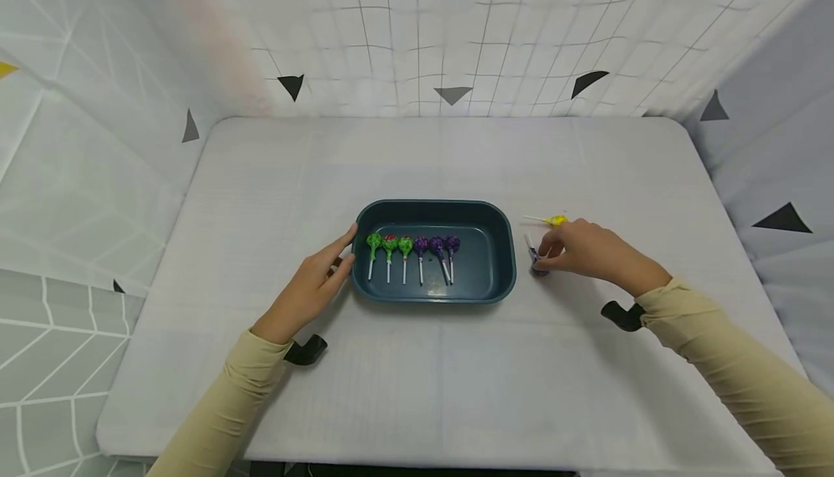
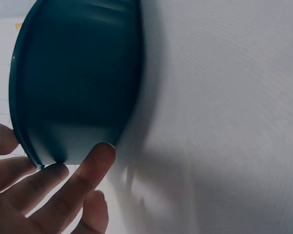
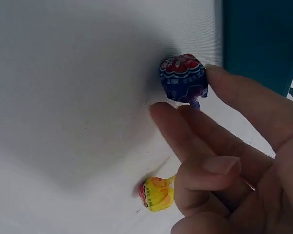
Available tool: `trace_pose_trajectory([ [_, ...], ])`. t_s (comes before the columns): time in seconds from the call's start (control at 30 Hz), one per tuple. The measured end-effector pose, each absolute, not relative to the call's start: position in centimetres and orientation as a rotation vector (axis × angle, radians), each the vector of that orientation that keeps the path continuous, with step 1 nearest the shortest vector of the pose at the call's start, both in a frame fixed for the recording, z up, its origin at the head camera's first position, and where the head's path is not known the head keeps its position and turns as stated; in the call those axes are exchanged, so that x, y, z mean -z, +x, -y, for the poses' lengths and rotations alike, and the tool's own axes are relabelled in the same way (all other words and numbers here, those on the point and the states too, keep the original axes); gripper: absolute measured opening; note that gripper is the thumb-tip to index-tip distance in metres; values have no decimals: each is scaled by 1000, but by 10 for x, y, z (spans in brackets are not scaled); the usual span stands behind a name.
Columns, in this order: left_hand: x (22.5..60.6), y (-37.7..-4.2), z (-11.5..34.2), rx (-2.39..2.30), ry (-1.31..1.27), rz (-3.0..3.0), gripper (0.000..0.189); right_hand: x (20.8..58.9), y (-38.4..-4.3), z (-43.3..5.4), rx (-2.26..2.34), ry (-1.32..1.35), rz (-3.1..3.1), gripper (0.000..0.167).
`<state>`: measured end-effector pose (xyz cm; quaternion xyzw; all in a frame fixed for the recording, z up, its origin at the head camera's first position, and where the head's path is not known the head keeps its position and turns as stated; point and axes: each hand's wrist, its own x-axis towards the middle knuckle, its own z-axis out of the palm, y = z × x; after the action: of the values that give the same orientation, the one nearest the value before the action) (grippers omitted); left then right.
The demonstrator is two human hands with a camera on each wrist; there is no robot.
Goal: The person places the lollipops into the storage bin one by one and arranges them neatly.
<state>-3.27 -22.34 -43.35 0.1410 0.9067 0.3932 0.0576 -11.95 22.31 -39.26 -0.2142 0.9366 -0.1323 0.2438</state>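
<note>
A dark teal tray (image 1: 482,289) lies on the white table with a row of lollipops inside: three green lollipops (image 1: 389,241) on the left and three purple lollipops (image 1: 436,244) on the right. Their sticks point toward me. With fairly straight fingers, my left hand (image 1: 311,292) touches the tray's left end; the left wrist view shows fingertips against its outer wall (image 2: 78,97). Right of the tray, my right hand (image 1: 589,252) pinches a purple-blue lollipop (image 3: 183,80) at table level, thumb against the candy. Just beyond that hand lies a yellow lollipop (image 3: 157,194), partly behind the fingers.
The white-covered table (image 1: 404,390) has rounded corners. White cloth walls (image 1: 417,43) with thin grid lines and dark triangular patches enclose its back and sides. A black wrist device (image 1: 306,350) sits at my left cuff, another black device (image 1: 622,315) at the right.
</note>
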Motion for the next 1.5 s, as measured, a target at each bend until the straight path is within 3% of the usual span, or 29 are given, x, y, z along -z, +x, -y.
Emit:
trace_pose_trajectory([
  [0.37,435,-33,224,-1202,417,-2734,55,389,-122,-220,436,-673,-2533,14],
  [0.57,434,-33,223,-1203,407,-2731,55,387,-123,-222,483,-739,-2479,21],
  [0.8,432,-33,223,-1208,408,-2724,56,385,-120,-226,442,-667,-2570,12],
  [1.5,435,-33,224,-1229,448,-2737,55,387,-120,-227,394,-607,-2475,23],
])
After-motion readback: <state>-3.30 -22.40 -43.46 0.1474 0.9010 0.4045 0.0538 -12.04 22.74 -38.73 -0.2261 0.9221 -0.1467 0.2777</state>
